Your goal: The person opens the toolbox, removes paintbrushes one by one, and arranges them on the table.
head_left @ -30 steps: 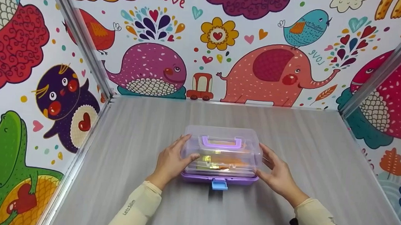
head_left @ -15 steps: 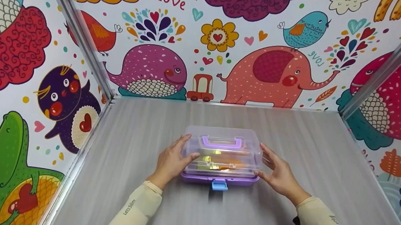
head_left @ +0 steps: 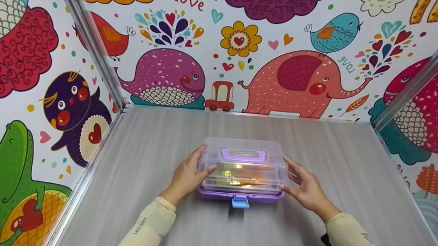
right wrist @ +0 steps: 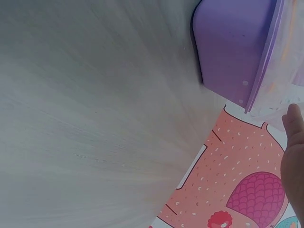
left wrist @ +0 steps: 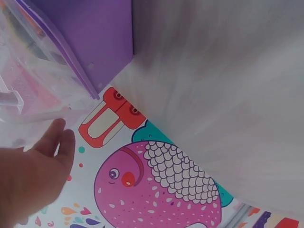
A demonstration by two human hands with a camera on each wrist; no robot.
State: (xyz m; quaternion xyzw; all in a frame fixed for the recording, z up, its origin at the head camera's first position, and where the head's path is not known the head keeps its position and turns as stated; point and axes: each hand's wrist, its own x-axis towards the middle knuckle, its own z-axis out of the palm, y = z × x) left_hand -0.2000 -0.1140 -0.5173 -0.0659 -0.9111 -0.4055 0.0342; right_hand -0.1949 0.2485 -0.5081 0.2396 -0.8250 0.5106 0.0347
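A storage box with a clear lid [head_left: 212,161] and a purple base [head_left: 217,194] stands on the table. The lid has a purple handle [head_left: 243,156] and lies down over the base. At the front, a blue latch [head_left: 240,203] sticks outward. Orange and shiny gold things show through the lid, their kind unclear. My left hand [head_left: 187,174] lies along the lid's left side, fingers nearly straight, thumb toward the front. On the right side my right hand [head_left: 308,187] is likewise spread, fingertips at the lid. Purple base walls [left wrist: 102,35] [right wrist: 232,47] appear in both wrist views.
The grey wood-grain table [head_left: 155,133] surrounds the box. Printed cartoon walls [head_left: 280,34] enclose it at the back and both sides, with metal corner posts [head_left: 88,42]. Both forearms wear pale sleeves [head_left: 144,226].
Hands and box hold nearly the same places. The head view has shifted very slightly. My right hand has moved a touch to the right.
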